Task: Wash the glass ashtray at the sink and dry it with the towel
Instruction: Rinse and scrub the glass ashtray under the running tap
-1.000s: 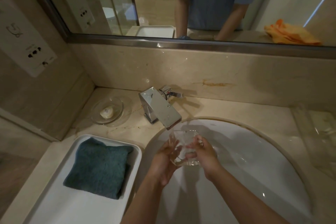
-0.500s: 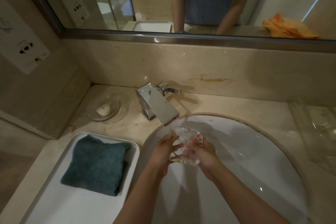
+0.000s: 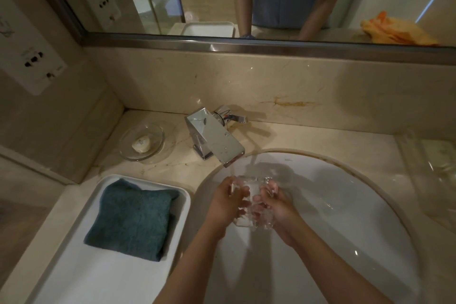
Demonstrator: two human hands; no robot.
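The clear glass ashtray (image 3: 252, 189) is held over the white sink basin (image 3: 345, 205), just below the spout of the chrome faucet (image 3: 217, 142). Water runs from the spout onto it. My left hand (image 3: 228, 201) grips its left side with curled fingers, and my right hand (image 3: 274, 201) grips its right side. The ashtray's lower part is partly hidden by my fingers and the water. The folded teal towel (image 3: 133, 219) lies on a white tray (image 3: 81, 276) left of the basin.
A glass soap dish (image 3: 158, 147) holding a small soap bar sits on the marble counter left of the faucet. A clear glass tray (image 3: 429, 168) lies at the right edge. A mirror runs along the back wall and reflects an orange cloth (image 3: 397, 31).
The ashtray and both hands have stayed under the spout, and the hands have shifted slightly around the glass. The camera view has drifted a little.
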